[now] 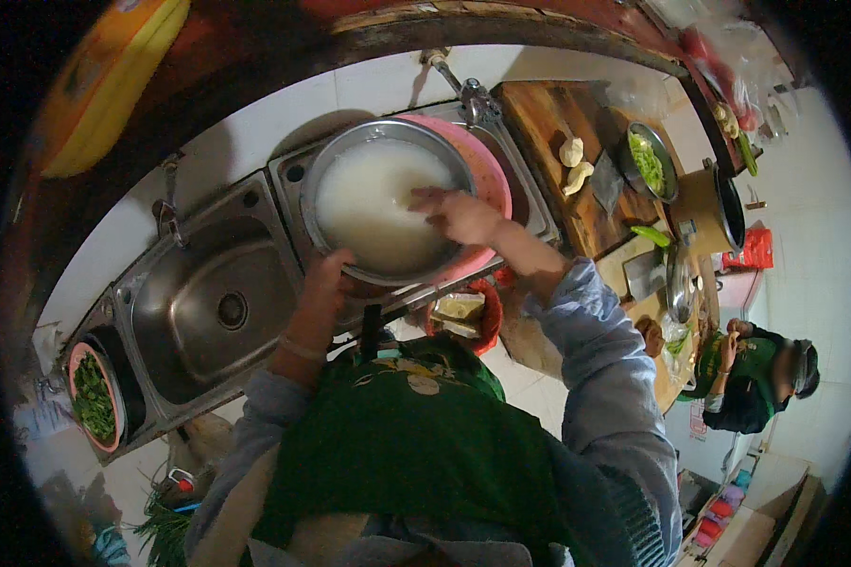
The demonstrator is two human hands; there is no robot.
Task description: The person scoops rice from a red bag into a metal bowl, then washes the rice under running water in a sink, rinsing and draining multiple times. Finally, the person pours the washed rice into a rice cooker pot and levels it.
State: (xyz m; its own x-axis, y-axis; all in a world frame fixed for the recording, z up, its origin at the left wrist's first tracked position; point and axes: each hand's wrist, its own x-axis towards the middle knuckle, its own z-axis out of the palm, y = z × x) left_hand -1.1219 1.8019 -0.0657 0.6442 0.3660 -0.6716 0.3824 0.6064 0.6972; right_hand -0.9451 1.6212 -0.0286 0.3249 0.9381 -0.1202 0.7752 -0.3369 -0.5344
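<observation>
A wide metal basin (383, 191) full of cloudy whitish water rests on a pink plastic basin (493, 177) over the right-hand sink. My left hand (328, 275) holds the metal basin's near left rim. Over the cloudy water is my right hand (457, 216), its fingers spread, blurred and at the surface. Whether anything lies under the water cannot be seen. Behind the basins, a metal faucet (476, 99) is fixed to the tiled wall.
An empty steel sink (213, 298) adjoins on the left, with greens in a pink-rimmed basin (78, 354) beyond. Rightward are a wooden board (539, 120), a bowl of cut greens (631, 170), a cleaver (642, 276) and another person (752, 375). A red bin (493, 326) stands below.
</observation>
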